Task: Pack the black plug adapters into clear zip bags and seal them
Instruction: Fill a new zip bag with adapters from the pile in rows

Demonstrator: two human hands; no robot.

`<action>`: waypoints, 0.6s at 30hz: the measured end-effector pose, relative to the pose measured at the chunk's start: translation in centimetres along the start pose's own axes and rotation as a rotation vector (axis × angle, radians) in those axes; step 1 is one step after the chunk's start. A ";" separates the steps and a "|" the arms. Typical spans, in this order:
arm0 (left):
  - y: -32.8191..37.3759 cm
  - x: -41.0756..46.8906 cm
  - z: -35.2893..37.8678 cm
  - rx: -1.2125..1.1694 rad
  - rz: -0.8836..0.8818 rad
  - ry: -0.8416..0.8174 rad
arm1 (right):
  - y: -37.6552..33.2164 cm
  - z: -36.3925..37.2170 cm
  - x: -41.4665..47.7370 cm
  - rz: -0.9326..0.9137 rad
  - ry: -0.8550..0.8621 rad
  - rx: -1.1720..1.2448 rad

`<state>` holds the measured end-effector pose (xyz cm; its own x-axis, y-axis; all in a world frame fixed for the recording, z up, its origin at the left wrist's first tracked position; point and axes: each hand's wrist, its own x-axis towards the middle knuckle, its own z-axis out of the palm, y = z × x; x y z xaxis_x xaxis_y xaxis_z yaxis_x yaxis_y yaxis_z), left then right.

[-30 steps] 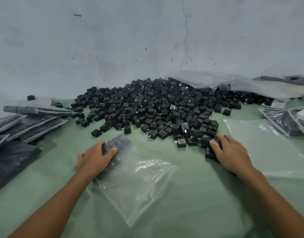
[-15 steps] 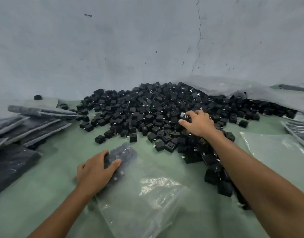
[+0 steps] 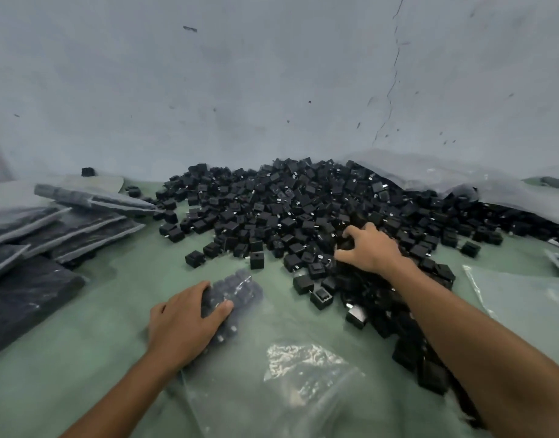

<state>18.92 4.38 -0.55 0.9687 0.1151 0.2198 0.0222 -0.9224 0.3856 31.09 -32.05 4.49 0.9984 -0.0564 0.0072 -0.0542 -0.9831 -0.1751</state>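
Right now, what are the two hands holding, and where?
Left hand presses the clear zip bag at its filled far end. Right hand digs into the adapter pile; its grip is hidden.

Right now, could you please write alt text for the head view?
The left hand presses a partly filled clear zip bag onto the green table, while the right hand reaches into a large pile of black plug adapters. Packed bags lie stacked at left.

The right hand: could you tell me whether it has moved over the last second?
Yes. The right hand left the near edge of the adapter pile and reached farther in, toward the wall.
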 end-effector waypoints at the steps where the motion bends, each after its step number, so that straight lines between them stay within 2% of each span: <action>1: 0.0 0.0 0.0 -0.001 0.003 0.000 | 0.0 -0.4 -1.5 -0.029 0.019 0.000; 8: 0.1 0.0 -0.1 -0.006 0.019 0.000 | 1.2 -1.5 -13.4 -0.214 0.288 -0.003; 10: 0.1 0.2 -0.1 0.011 0.007 -0.018 | 2.3 -1.4 -15.7 -0.205 0.245 -0.018; 13: 0.1 0.3 -0.1 0.015 -0.007 -0.036 | 3.7 -1.3 -17.7 -0.179 0.074 -0.128; 14: 0.1 0.3 -0.1 0.014 -0.005 -0.041 | 4.0 -1.4 -18.3 -0.172 0.083 -0.122; 18: 0.1 0.4 0.0 0.028 0.002 -0.048 | 4.0 -1.2 -20.5 -0.219 0.302 0.047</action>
<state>19.29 4.33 -0.44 0.9794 0.0960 0.1775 0.0263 -0.9328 0.3595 10.35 -34.99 4.79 0.9358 0.0986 0.3385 0.1679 -0.9689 -0.1819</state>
